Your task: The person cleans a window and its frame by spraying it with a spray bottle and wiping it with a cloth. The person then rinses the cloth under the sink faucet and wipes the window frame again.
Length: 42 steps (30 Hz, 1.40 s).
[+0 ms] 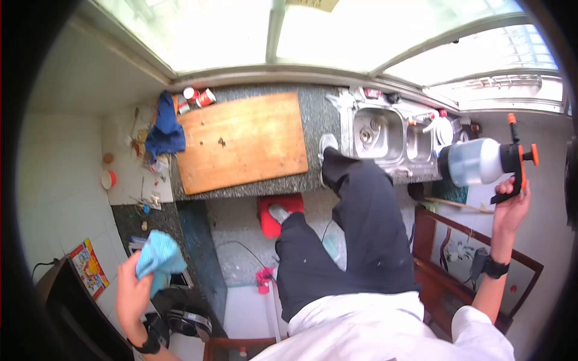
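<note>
At the lower left, my left hand (130, 290) is closed around a light-blue cloth (160, 256), which bunches up above the fingers. On the far right, my right hand (512, 204) grips the black handle of a pump spray bottle (478, 161). The bottle has a translucent white body, a black collar and orange parts, and is tilted on its side in my view. One of my feet (328, 144) is on the granite counter beside the sink; the other (279, 212) rests on a red stool (271, 225).
A wooden board (244, 141) lies on the counter (322, 117), with a dark blue cloth (164, 129) at its left. The double steel sink (378, 135) is to the right. Windows (385, 30) run along the back. A wood-framed panel (469, 253) stands at lower right.
</note>
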Each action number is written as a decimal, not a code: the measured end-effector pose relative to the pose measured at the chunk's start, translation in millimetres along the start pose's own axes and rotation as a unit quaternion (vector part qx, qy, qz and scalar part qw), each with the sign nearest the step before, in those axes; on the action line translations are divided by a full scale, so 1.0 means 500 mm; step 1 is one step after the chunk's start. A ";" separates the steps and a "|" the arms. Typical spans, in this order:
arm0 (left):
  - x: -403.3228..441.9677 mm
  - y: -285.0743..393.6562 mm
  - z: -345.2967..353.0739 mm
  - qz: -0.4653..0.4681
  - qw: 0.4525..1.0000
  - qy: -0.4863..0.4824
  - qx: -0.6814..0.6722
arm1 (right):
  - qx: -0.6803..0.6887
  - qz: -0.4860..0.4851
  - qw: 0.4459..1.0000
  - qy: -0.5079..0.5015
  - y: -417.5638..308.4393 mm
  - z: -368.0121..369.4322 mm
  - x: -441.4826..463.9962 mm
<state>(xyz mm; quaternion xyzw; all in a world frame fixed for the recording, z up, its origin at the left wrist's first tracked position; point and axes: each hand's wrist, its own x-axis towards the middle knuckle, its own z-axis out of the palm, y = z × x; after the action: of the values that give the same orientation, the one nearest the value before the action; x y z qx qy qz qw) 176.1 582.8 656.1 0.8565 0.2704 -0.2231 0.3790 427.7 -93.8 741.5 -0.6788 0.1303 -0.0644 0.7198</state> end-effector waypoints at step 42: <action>0.202 1.063 -0.080 0.341 0.931 0.113 -0.068 | -0.004 0.069 0.995 -0.078 -0.359 0.148 0.308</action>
<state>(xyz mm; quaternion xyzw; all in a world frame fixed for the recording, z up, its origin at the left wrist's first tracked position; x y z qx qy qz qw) 595.4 341.9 902.2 0.8889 0.0179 0.0366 0.4562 610.6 -76.9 907.9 -0.6739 0.1206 0.0391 0.7279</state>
